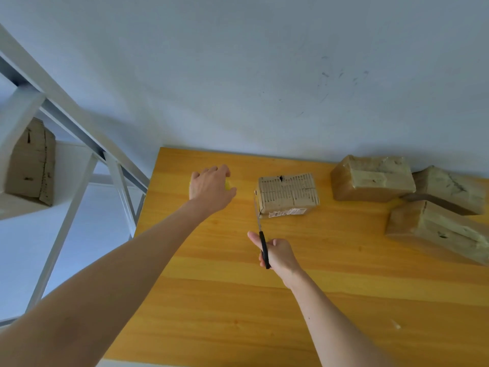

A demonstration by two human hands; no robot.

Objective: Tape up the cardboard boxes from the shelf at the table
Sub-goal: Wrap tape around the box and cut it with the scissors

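Left hand (211,188) stretched far out over the worktop (211,300), palm down, fingers (221,170) curled over a yellow object (227,184). Only slivers of yellow visible at either side of the hand; too hidden to name.

Right hand (277,254) nearer, towards the middle of the worktop, fingers wrapped round the black handles of scissors (264,250). Blades pointing away towards the back, tip at the near left corner of the small box (288,193). Contact between blade and box: cannot tell. Blades apparently together.

Small box flat on the worktop, between the two hands and further back, ribbed corrugated top, dark hole near its far edge. White printed label (287,212) on the near face.

Three larger boxes grouped at the right end: back box (370,178) near the wall (238,75), corner box (449,189) just beside it, front box (436,229) closest, tilted in view and touching the corner box. Glossy, tape-like strips across their tops.

White metal shelf (66,107) left of the worktop, with a shelf box (31,168) of plain cardboard on one level, standing on end.
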